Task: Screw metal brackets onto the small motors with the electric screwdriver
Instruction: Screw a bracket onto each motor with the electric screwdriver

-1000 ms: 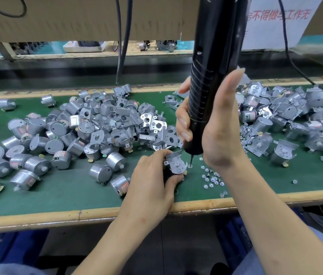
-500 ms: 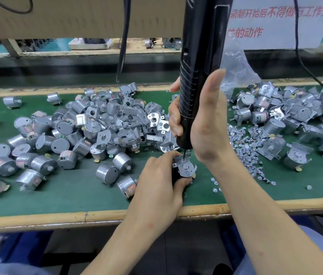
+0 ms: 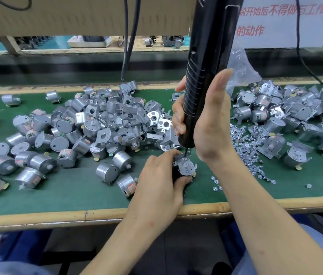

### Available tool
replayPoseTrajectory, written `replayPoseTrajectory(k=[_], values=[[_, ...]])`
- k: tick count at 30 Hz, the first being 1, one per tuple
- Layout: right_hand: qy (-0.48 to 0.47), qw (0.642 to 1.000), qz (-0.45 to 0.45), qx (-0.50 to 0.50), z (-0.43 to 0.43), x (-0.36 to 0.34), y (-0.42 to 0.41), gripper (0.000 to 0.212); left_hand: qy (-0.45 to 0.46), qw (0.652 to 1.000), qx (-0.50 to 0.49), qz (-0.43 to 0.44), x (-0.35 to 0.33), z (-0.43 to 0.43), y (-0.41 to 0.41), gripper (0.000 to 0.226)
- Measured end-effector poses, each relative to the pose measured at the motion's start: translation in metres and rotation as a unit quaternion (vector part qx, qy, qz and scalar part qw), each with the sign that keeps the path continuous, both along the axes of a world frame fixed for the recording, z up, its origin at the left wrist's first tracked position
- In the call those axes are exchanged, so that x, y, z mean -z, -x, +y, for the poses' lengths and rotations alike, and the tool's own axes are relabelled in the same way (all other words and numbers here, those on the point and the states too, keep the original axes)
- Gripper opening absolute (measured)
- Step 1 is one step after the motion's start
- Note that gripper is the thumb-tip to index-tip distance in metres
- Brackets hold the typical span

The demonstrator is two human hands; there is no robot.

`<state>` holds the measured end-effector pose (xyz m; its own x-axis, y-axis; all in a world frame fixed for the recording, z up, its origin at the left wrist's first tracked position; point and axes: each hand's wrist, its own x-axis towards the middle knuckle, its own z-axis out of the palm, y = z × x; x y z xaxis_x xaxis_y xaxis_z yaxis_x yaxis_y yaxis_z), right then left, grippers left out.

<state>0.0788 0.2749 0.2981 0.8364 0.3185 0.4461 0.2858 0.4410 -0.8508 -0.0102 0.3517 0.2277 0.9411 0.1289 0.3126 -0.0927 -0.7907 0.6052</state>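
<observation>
R grip round screwdriver, bit now on bracket, L grip still pinching bracket

Green mat covers the worktop, with a pale wooden strip along its near edge. Brown cardboard panel overhead, white notice with red characters at right, black cables dangling.

Two hands: the left hand holds one bracketed motor, the right hand one electric screwdriver. Two motor heaps, each too many to count: left heap toward the tabletop's left edge, right heap toward its right. Dozens of loose screws.
</observation>
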Motion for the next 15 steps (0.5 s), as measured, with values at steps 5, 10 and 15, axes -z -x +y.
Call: replayPoseTrajectory(k=[5, 10, 15], values=[[0.004, 1.0, -0.004, 0.003, 0.0006, 0.0008, 0.0, 0.077, -0.003, 1.0, 0.0, -0.001, 0.0009, 0.0006, -0.0001, 0.046], [-0.001, 1.0, -0.008, 0.01, 0.0006, 0.0028, -0.0014, 0.073, -0.004, 1.0, 0.001, -0.005, 0.001, 0.0, -0.0002, 0.047], [0.022, 1.0, -0.007, 0.018, 0.0011, 0.0053, -0.0028, 0.074, -0.002, 1.0, 0.0, -0.002, 0.002, -0.0004, -0.0009, 0.046]])
